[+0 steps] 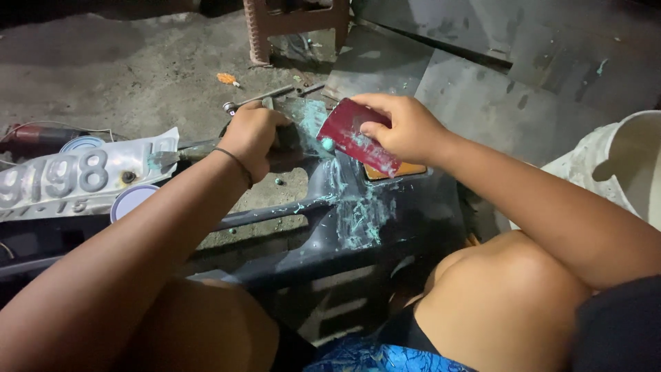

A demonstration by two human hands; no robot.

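A dark grey plastic vehicle panel (385,227) lies across my knees, smeared with pale green putty (358,220). My right hand (406,127) holds a dark red flat spreader card (354,134), pressing it against the panel's upper part with a blob of putty at its edge. My left hand (251,138) is closed around the top end of the panel, steadying it. A thin black band circles my left wrist. An orange reflector (406,170) shows just under the card.
A white number plate (76,179) lies on the concrete floor at left beside two round lids (131,200). A metal wrench (258,98) lies behind the panel. A white bucket (626,172) stands at right. Stool legs (261,31) rise at the back.
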